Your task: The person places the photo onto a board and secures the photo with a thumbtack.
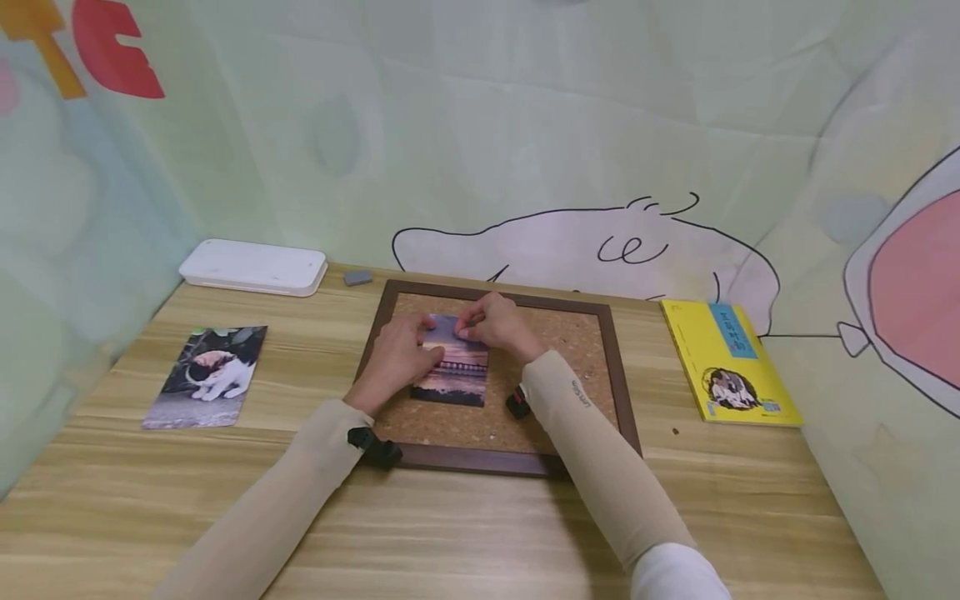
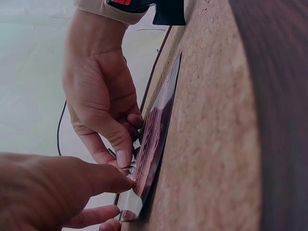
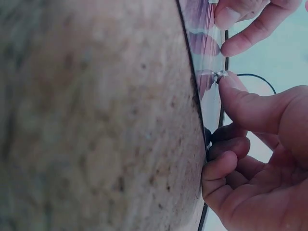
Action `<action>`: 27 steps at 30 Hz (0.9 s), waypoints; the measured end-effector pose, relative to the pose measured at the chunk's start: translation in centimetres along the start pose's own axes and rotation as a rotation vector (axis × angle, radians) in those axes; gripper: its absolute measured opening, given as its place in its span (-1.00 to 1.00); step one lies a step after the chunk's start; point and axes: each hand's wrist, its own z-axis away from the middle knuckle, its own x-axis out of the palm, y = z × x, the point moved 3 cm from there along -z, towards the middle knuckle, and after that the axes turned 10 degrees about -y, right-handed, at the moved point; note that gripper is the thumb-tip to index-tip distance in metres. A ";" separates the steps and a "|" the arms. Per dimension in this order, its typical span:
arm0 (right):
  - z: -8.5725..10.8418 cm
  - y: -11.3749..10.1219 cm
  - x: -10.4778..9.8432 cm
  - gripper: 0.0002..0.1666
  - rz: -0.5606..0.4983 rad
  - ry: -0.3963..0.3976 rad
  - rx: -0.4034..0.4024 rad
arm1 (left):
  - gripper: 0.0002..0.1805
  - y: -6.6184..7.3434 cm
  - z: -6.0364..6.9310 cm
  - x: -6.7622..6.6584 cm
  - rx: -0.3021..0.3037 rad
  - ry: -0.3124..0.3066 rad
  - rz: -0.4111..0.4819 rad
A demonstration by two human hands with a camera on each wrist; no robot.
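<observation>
A sunset photo point(image 1: 454, 379) with a dark pier lies on a brown-framed cork board point(image 1: 540, 375). At its upper left my left hand point(image 1: 401, 357) rests, thumb and fingers touching the photo. Near its top edge my right hand point(image 1: 495, 323) pinches a small, shiny push pin point(image 3: 220, 74) against the photo. The pin's point is hidden. In the left wrist view the photo point(image 2: 154, 130) stands slightly off the cork along one edge, with the left thumb point(image 2: 115, 180) on its face.
On the table point(image 1: 450, 533) lie a cat photo point(image 1: 210, 379) at left, a white case point(image 1: 255, 267) and a grey eraser-like block point(image 1: 357, 277) at the back. A yellow book point(image 1: 701, 346) lies right of the board. A tiny brown object point(image 1: 676, 431) sits near the book.
</observation>
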 end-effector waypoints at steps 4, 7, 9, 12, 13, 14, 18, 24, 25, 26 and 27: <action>0.0 0.1 0.0 -0.94 0.001 0.012 0.007 | -0.49 0.0 0.0 0.1 -0.013 -0.009 -0.004; 0.1 0.1 -0.1 -0.94 0.001 0.011 0.011 | -0.50 0.0 0.0 0.1 -0.018 -0.010 -0.010; 0.2 0.1 -0.1 -0.94 0.003 0.007 0.018 | -0.50 0.0 0.0 0.2 -0.015 -0.007 -0.014; 0.3 0.1 -0.2 -0.94 0.001 0.003 0.034 | -0.50 0.1 -0.1 0.2 -0.008 -0.001 -0.020; 0.3 0.1 -0.2 -0.94 0.002 0.001 0.038 | -0.50 0.1 -0.1 0.2 -0.004 0.001 -0.022; 0.3 0.2 -0.2 -0.94 0.001 -0.001 0.042 | -0.50 0.1 -0.1 0.2 -0.003 0.002 -0.022; 0.2 0.3 -0.2 -0.93 -0.007 -0.007 0.052 | -0.50 0.1 -0.2 0.2 0.001 0.001 -0.026; 0.0 0.0 -0.3 -0.91 -0.035 -0.001 0.063 | -0.50 -0.1 -0.2 0.2 0.000 0.001 -0.027; 0.0 0.0 -0.3 -0.90 -0.041 0.001 0.063 | -0.50 -0.1 -0.2 0.1 0.001 0.002 -0.028; 0.0 -0.1 -0.3 -0.90 -0.053 0.002 0.062 | -0.50 -0.1 -0.2 0.1 0.000 0.002 -0.029; 0.1 -0.2 -0.3 -0.90 -0.060 0.004 0.063 | -0.50 -0.1 -0.2 0.1 -0.002 0.003 -0.030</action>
